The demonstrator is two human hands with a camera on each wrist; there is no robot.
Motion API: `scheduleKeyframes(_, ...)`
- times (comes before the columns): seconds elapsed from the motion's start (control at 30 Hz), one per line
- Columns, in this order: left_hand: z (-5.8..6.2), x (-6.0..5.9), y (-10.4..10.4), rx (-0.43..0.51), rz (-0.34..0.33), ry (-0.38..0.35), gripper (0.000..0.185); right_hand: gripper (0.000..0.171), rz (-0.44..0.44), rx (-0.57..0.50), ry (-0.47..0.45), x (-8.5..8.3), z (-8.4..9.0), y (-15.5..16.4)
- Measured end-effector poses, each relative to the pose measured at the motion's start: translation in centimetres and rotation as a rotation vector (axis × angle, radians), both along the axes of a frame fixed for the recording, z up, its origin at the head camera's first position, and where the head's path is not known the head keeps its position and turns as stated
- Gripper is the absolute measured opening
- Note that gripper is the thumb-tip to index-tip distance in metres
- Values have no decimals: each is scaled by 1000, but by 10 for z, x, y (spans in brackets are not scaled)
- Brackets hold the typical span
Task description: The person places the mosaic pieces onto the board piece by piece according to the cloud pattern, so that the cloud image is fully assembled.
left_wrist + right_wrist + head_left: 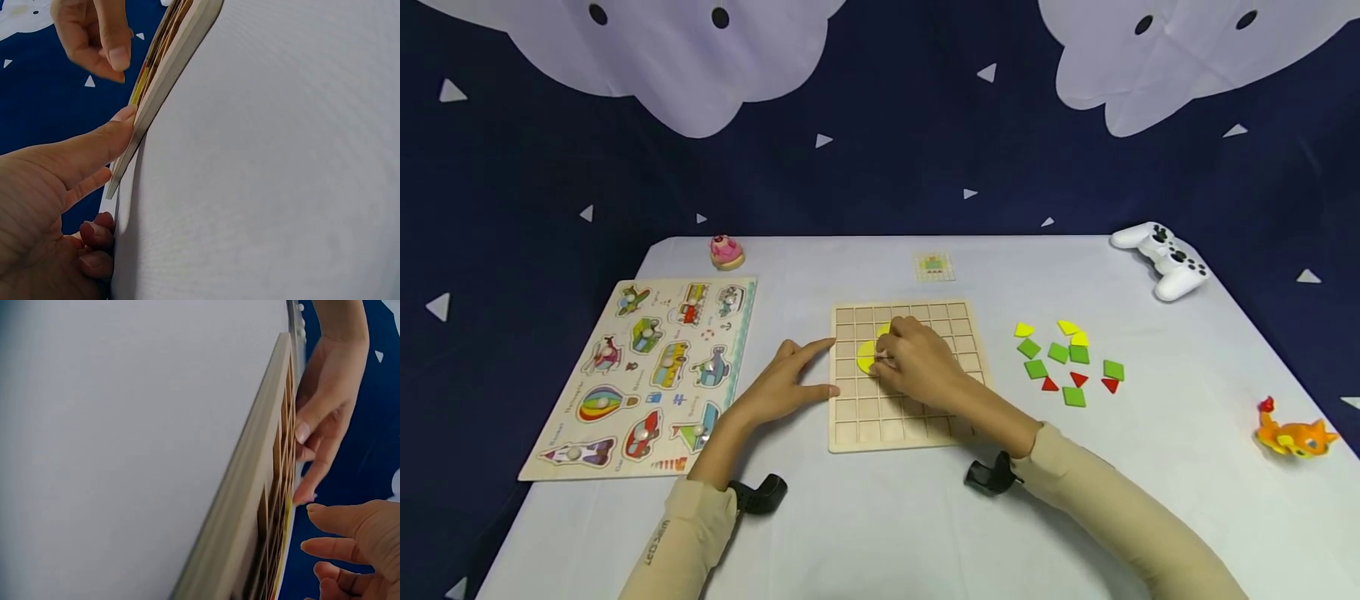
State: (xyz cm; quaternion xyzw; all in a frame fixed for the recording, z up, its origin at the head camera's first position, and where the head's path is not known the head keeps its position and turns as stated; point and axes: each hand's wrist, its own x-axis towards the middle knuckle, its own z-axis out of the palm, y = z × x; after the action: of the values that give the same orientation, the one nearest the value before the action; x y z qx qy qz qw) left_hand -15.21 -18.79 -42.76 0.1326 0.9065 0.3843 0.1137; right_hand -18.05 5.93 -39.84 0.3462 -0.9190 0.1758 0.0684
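Note:
A square wooden grid board (868,429) lies at the table's middle, with yellow pieces (866,357) in its upper left cells. My right hand (921,362) reaches over the board, fingertips down at these yellow pieces and covering part of them. In the right wrist view its thumb and forefinger stand apart, and no piece shows between them. My left hand (778,385) rests beside the board, its thumb and forefinger spread against the left edge. The left wrist view shows its thumb (103,147) touching the board's rim.
Loose green squares (1074,397), red triangles (1050,384) and yellow quarter-rounds (1067,327) lie right of the board. A small pattern card (934,267) lies behind it. A picture puzzle (655,375), pink cupcake toy (726,252), white game controller (1161,260) and orange toy (1296,435) surround the area.

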Motion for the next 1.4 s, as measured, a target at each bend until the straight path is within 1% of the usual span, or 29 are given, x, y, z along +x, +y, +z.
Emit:
scheduleKeyframes(0.2, -1, -1, -1, -1, 6, -4, 78, 28, -92, -30, -10, -5, 2, 24)
scheduleKeyframes(0.43, -2, 0, -2, 1, 7, -7, 78, 27, -214, -49, -63, -15, 3, 61)
scheduleKeyframes(0.7, 1, 0, -2, 3, 3, 3, 77, 31, -398, -11, -40, -24, 6, 110)
scheduleKeyframes(0.87, 2, 0, -1, 0, 0, 2, 78, 34, -484, -3, -73, -23, 5, 136)
scheduleKeyframes(0.93, 2, 0, -1, 0, 1, 1, 78, 35, -506, 2, -81, -21, 4, 143)
scheduleKeyframes(1.13, 2, 0, -1, 3, 3, 2, 77, 37, -540, 9, -56, -16, 1, 160)
scheduleKeyframes(1.4, 1, 0, 1, 6, 7, -9, 78, 42, -551, 44, -79, -18, 0, 167)
